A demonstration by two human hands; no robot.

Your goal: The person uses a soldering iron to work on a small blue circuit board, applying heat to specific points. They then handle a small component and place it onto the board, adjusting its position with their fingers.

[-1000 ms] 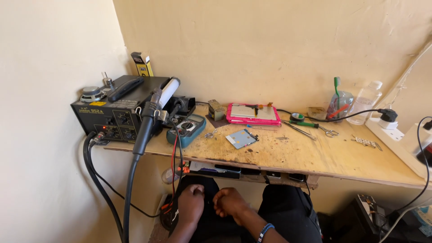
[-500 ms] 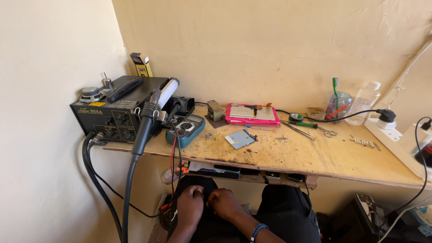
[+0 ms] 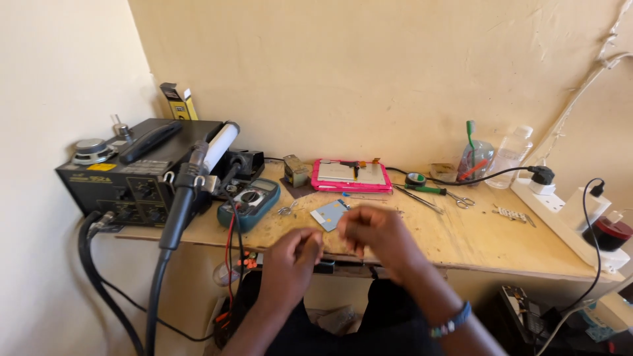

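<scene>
My left hand (image 3: 291, 262) and my right hand (image 3: 377, 236) hover close together over the front edge of the wooden desk (image 3: 461, 240), blurred by motion. The fingers of both are curled inward and nothing shows in either. Just beyond the fingertips a small blue-grey square board (image 3: 329, 215) lies flat on the desk. Further back lies a pink-cased tablet (image 3: 351, 175), opened up. Small metal tweezers (image 3: 287, 210) lie to the left of the board.
A black hot-air station (image 3: 128, 181) with its wand (image 3: 201, 168) and hoses fills the left end, a teal multimeter (image 3: 251, 202) beside it. Scissors (image 3: 456, 197), a green screwdriver (image 3: 422, 188), a brush cup (image 3: 475, 157) and a bottle (image 3: 512, 155) sit right. A white power strip (image 3: 564, 217) runs along the right edge.
Both hands have risen from my lap below the desk to the desk's front edge. The view has moved closer to the desk.
</scene>
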